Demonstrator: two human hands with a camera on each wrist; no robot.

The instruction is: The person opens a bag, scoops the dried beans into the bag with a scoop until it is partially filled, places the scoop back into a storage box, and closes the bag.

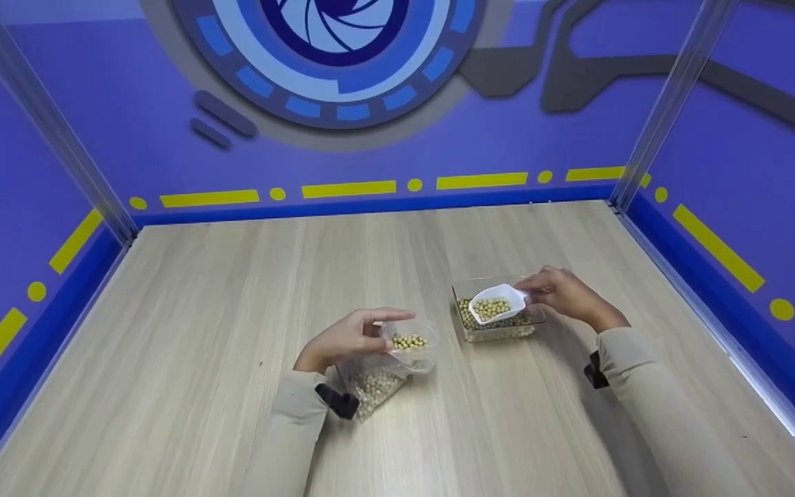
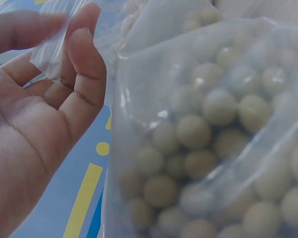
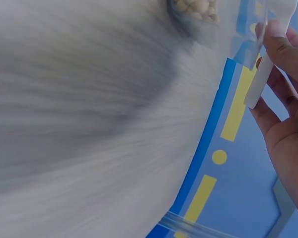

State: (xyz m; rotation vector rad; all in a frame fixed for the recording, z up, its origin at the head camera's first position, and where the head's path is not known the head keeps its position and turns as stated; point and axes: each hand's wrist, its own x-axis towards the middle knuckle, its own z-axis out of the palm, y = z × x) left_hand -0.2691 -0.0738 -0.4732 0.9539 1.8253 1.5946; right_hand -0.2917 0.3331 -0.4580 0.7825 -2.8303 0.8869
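Observation:
My left hand point(image 1: 352, 337) pinches the rim of a clear plastic bag point(image 2: 139, 94), whose mouth faces up. Pale round beans point(image 2: 193, 131) fill its lower part, and more show through the opening in the head view. To the right, my right hand point(image 1: 566, 295) grips the white handle point(image 3: 262, 82) of a small scoop point(image 1: 516, 298). The scoop carries a load of yellowish beans point(image 1: 493, 308) and is over a clear rectangular container point(image 1: 499, 334), which holds more of the same beans. Part of the container is hidden beneath the scoop.
Both things are on a light wood-grain table point(image 1: 232, 310). Blue-purple panels point(image 1: 342, 159) with yellow marks wall it at the back and both sides. Metal posts point(image 1: 666, 103) stand at the back corners. A black strap point(image 1: 337, 400) is on the left wrist.

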